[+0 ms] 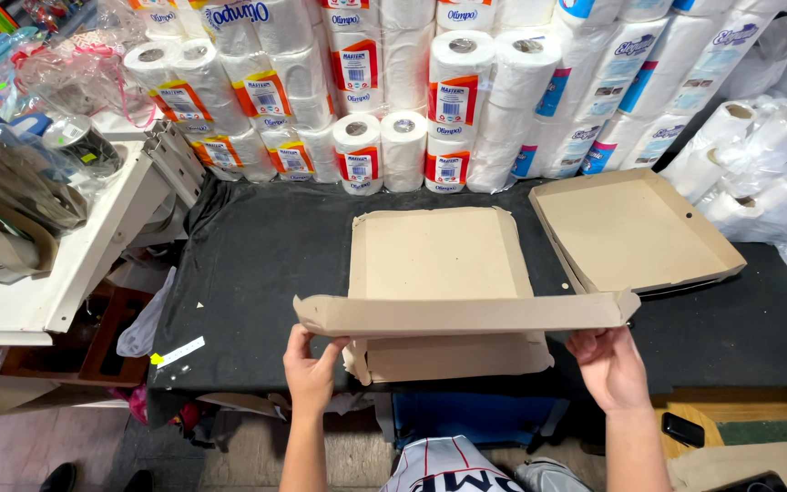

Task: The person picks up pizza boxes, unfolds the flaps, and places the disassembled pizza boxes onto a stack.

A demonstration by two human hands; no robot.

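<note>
I see my left hand pinching the left end of a raised front flap on the flat cardboard box, and my right hand gripping the flap's right end, fingers curled over its edge. The box lies at the near edge of the black-covered table, roughly mid-width, with its front part overhanging toward me. To fold this flap well, I judge both ends should rise evenly along the scored crease, thumbs pressing near the corners so the side tabs tuck in without tearing. The cardboard is plain brown, matte and thin, with a slightly ragged cut at the corners. A second folded box of the same board sits just beside it toward the right edge. Wrapped white paper rolls are stacked along the far edge.
</note>
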